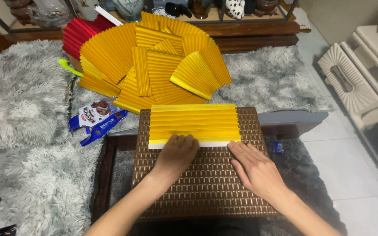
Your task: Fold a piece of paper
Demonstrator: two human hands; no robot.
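A pleated golden-yellow paper sheet [194,122] with a white near edge lies on a brown woven board [206,183]. My left hand [178,154] presses its curled fingers on the sheet's near edge, left of middle. My right hand [254,168] lies flat on the board, its fingertips touching the sheet's near right corner. Neither hand lifts the paper.
A heap of folded yellow paper fans [154,65] lies beyond the board, with red ones [77,35] at its left. A blue-and-white snack wrapper [96,119] and a green tool [68,66] rest on the grey shaggy cover [22,113]. White tiled floor and furniture are at right.
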